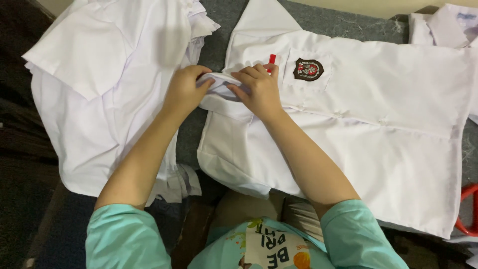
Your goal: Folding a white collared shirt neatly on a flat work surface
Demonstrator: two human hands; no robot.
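White shirt lies with its long axis from 9 to 3 o'clock, its collar pinched shut between left hand and right hand.

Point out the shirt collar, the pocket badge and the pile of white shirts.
shirt collar (219, 82), head view, on the fold between both hands.
pocket badge (308, 69), head view, its centre.
pile of white shirts (99, 74), head view, top shirt's sleeve.
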